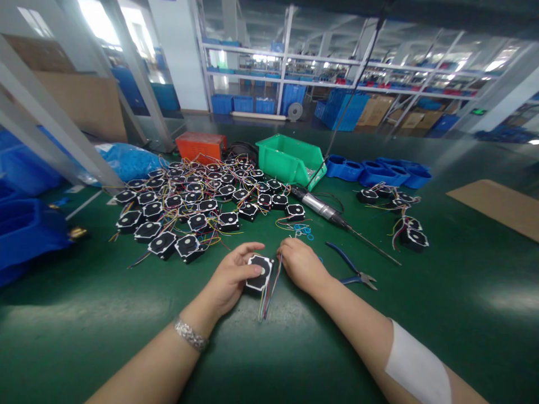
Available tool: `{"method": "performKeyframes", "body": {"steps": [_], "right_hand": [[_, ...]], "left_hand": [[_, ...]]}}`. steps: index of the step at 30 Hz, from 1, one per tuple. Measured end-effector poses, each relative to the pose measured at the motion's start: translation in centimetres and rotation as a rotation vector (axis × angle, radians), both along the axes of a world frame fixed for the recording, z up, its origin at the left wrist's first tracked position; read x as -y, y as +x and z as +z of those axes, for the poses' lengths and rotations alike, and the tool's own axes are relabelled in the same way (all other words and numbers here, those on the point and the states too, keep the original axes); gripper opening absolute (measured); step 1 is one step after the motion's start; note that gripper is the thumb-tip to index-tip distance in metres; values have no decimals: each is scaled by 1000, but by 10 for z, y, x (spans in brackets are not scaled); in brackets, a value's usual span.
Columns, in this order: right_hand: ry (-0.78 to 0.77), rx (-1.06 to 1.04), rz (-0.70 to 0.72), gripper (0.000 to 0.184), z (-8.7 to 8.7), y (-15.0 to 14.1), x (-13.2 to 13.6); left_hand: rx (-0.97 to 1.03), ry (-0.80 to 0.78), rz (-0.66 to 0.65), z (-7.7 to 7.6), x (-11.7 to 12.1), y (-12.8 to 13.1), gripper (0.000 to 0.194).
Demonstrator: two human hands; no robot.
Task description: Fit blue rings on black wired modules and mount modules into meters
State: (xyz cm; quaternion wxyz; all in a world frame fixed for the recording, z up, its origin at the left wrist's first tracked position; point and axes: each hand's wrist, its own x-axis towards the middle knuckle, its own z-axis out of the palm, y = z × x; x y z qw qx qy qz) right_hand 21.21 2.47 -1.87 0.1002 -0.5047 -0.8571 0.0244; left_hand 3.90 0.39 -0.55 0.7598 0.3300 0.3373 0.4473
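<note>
In my left hand (pixel 231 275) is a small black motor (pixel 257 272) with white-edged corners. My thumb lies across its top face and the fingers curl behind it. Several thin coloured wires (pixel 264 306) hang from its near side. My right hand (pixel 301 262) is closed just right of the motor, pinching the upper end of a strand of these wires (pixel 276 278); its fingertips are partly hidden. Small blue rings (pixel 302 229) lie beyond that hand. Blue-handled cutting pliers (pixel 357 275) rest right of my right wrist, jaws apart.
Many similar motors (pixel 197 223) with tangled wires spread over the green table (pixel 210 365) at the left. An electric screwdriver (pixel 322 206) with a long bit lies behind my hands. Behind stand a green bin (pixel 290 151), an orange box (pixel 201 147) and blue trays (pixel 383 173). More motors (pixel 415 238) lie right.
</note>
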Motion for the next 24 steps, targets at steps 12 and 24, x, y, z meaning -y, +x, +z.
{"method": "performKeyframes", "body": {"steps": [12, 24], "right_hand": [[-138, 84, -115, 14, 11, -3, 3], [-423, -874, -2, 7, 33, -13, 20]], "left_hand": [[-31, 16, -75, -1, 3, 2, 42], [-108, 48, -206, -6, 3, 2, 34]]}}
